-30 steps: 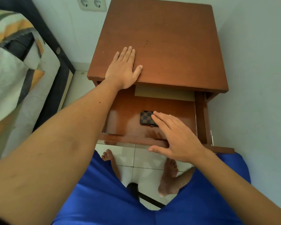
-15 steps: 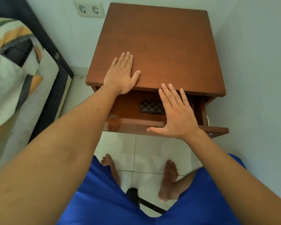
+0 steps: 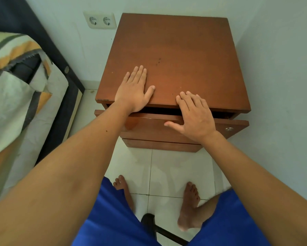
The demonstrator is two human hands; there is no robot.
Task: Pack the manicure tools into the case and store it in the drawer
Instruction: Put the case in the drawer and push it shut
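The brown wooden nightstand [image 3: 184, 55] stands against the wall. Its top drawer [image 3: 149, 126] is almost fully pushed in, with only a narrow dark gap left under the top. The checkered manicure case is hidden inside the drawer. My left hand [image 3: 135, 91] lies flat, fingers apart, on the front left of the nightstand top. My right hand [image 3: 193, 116] rests flat against the drawer front, its fingertips reaching over the top's front edge. Neither hand holds anything.
A bed with a patterned cover [image 3: 21, 96] and dark frame is close on the left. A double wall socket [image 3: 100, 20] sits behind the nightstand. A white wall [image 3: 282, 86] bounds the right. My bare feet stand on white floor tiles [image 3: 166, 171]; a black chair leg [image 3: 159, 229] lies between them.
My right hand has pushed the drawer from wide open to nearly shut. The checkered case has disappeared inside. My left hand has stayed on the nightstand top.
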